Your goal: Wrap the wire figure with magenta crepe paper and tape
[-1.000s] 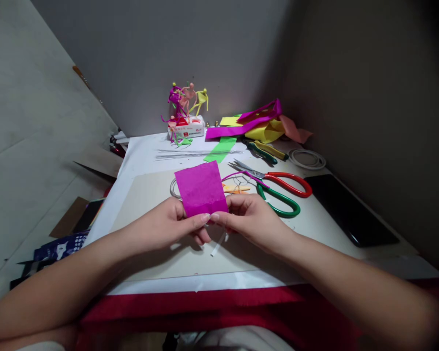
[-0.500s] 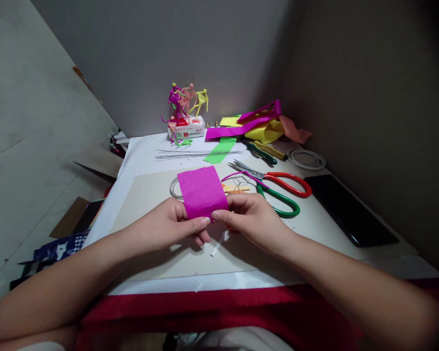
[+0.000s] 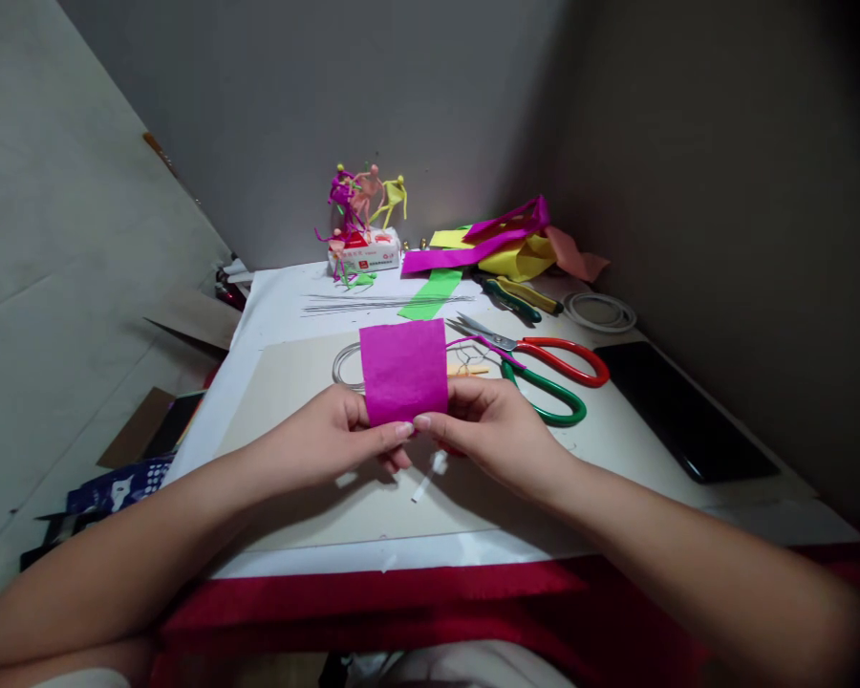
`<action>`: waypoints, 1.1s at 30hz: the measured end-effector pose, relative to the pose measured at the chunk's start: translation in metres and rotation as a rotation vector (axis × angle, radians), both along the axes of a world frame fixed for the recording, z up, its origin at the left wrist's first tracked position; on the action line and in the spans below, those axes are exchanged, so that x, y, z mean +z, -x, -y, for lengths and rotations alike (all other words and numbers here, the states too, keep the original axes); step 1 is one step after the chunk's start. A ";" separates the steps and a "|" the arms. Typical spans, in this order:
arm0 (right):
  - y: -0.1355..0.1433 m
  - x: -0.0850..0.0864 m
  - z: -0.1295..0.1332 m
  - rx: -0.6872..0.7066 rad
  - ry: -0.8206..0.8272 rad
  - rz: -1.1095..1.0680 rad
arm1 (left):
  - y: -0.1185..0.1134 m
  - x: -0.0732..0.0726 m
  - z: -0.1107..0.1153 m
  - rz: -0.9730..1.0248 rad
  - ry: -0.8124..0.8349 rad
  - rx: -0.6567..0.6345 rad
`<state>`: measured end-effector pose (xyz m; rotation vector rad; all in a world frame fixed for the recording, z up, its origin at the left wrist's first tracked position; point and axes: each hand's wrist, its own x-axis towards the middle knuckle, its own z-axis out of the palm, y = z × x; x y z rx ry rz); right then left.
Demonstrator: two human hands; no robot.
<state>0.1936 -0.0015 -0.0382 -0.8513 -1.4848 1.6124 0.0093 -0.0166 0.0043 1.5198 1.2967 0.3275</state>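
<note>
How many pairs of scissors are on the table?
2. The red-handled scissors and the green-handled scissors lie crossed just right of the hands, near the black phone. Others may hide under the crepe paper pile.

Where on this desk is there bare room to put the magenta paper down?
The grey board is bare left of and below the left hand, which pinches the magenta paper with the right hand. White tabletop is free left of the wires. Scissors, phone and paper strips crowd the right and back.
</note>
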 end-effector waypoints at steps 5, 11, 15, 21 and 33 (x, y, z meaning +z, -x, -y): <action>0.000 -0.005 -0.003 0.026 -0.023 0.008 | -0.001 -0.001 -0.001 -0.021 -0.002 -0.017; -0.003 -0.004 -0.007 -0.031 0.021 0.054 | 0.001 -0.005 -0.004 0.000 0.079 0.004; -0.004 -0.003 -0.008 -0.031 0.080 0.080 | 0.007 -0.008 -0.008 0.083 0.084 -0.057; -0.003 -0.006 -0.007 0.049 0.099 0.045 | 0.004 -0.009 -0.004 0.182 0.108 -0.006; -0.002 -0.005 -0.006 0.066 0.083 0.037 | 0.005 -0.005 -0.003 0.173 0.161 -0.085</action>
